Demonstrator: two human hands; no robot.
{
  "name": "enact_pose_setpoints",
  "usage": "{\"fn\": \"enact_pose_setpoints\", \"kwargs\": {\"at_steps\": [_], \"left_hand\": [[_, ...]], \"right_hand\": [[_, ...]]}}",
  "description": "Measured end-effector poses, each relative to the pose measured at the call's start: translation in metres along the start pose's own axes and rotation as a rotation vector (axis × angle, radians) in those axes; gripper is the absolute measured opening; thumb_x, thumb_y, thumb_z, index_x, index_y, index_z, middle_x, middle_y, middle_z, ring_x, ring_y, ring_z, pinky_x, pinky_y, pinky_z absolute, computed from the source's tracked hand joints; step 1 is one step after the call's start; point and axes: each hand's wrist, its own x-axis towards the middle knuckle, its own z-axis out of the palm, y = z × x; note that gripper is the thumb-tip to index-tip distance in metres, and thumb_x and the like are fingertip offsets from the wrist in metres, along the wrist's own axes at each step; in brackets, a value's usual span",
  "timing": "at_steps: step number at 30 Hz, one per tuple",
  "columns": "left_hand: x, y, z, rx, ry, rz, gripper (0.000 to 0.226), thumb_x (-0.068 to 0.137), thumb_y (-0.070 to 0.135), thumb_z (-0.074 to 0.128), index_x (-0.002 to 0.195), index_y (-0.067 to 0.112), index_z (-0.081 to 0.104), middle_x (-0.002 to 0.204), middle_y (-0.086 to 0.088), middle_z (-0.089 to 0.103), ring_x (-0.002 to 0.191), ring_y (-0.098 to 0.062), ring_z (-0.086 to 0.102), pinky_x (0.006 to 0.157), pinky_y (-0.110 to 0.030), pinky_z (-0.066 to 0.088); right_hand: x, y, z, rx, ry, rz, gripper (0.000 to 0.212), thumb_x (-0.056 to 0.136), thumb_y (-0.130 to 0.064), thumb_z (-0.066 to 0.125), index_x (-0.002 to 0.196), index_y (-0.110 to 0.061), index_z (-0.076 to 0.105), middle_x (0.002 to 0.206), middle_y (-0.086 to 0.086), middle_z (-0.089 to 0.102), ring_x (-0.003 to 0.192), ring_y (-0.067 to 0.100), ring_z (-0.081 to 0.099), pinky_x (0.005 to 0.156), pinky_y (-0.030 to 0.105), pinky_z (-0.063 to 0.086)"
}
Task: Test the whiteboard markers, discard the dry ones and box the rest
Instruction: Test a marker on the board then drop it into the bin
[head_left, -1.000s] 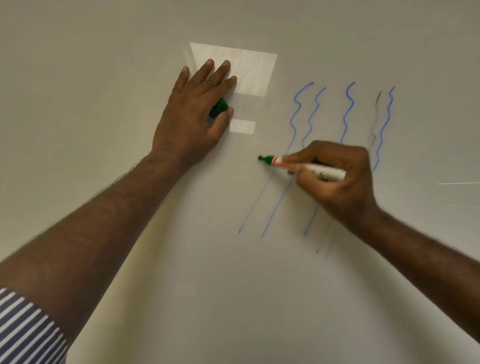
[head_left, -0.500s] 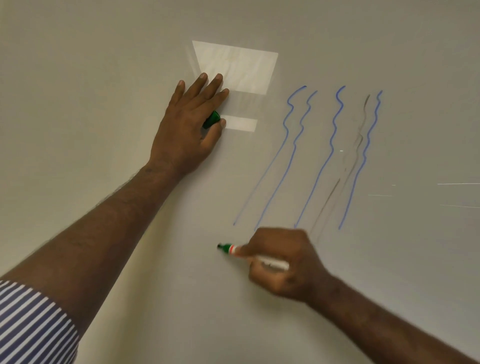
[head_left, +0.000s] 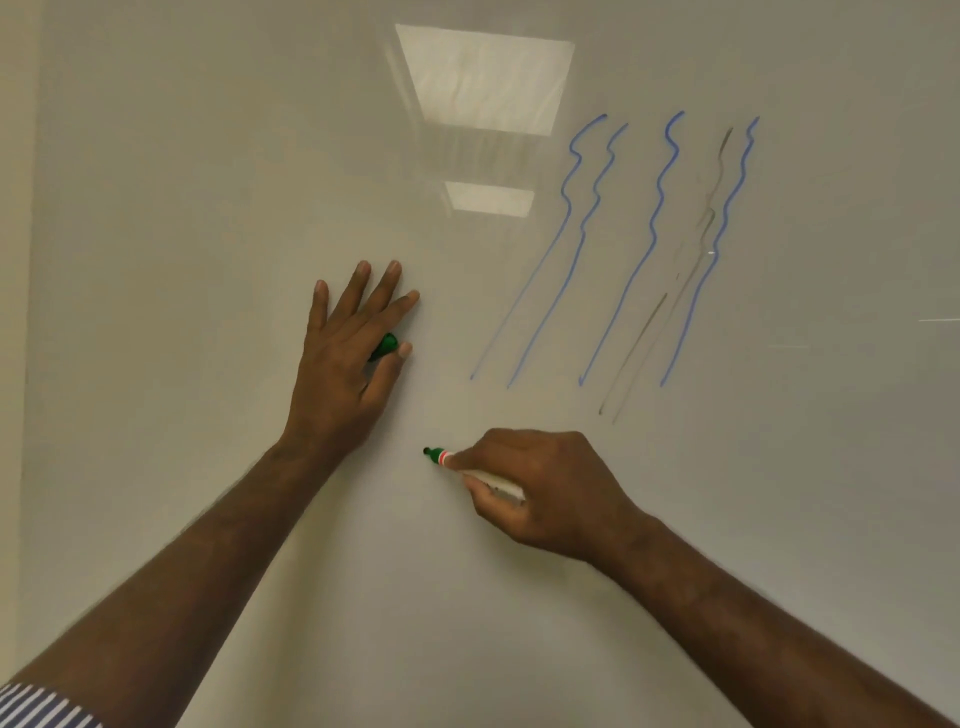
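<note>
Glossy white whiteboard (head_left: 208, 208) fills the whole frame, with two ceiling lights reflected near the top centre and, at upper right, four wavy blue test lines (head_left: 660, 218) plus one faint grey line (head_left: 711, 208). Your left hand (head_left: 345, 364) lies flat on the board at centre frame, fingers straight and spread, with the small green marker cap (head_left: 385, 347) wedged between thumb and forefinger. Your right hand (head_left: 540, 488), lower centre, is clenched around the white-barrelled green whiteboard marker (head_left: 467, 467), its dark tip pointing left and resting at or just off the surface; contact is too close to call. No green stroke shows near the tip, so this marker looks likely to be a dry one, though a light touch could fool you; press firmly before judging it. The cap is only loosely trapped, and lifting that palm could drop it. A stroke run over the blue lines would muddle the results, so keep it on bare board. No box or bin is in view, so nothing can be said of their contents.
</note>
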Motion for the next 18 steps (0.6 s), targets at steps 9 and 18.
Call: {"fn": "enact_pose_setpoints", "kwargs": {"at_steps": [9, 18], "left_hand": [[-0.059, 0.047, -0.020, -0.419, -0.034, -0.351, 0.044, 0.105, 0.022, 0.047, 0.149, 0.018, 0.048, 0.161, 0.005, 0.037, 0.155, -0.010, 0.016, 0.128, -0.046, 0.007], [-0.094, 0.105, -0.047, -1.459, 0.167, -0.764, 0.052, 0.103, 0.041, 0.037, 0.155, 0.035, 0.032, 0.164, 0.005, 0.033, 0.152, -0.010, 0.026, 0.127, -0.048, 0.012]], "right_hand": [[-0.005, -0.015, -0.010, 0.000, 0.003, 0.045, 0.026, 0.093, -0.030, 0.062, 0.115, -0.031, 0.075, 0.097, -0.012, 0.072, 0.081, 0.013, 0.070, 0.058, 0.033, 0.054], [-0.024, -0.070, -0.014, 0.605, 0.253, 0.147, 0.026, 0.089, 0.006, 0.072, 0.111, -0.007, 0.077, 0.115, -0.001, 0.075, 0.101, 0.009, 0.072, 0.074, 0.017, 0.055]]}}
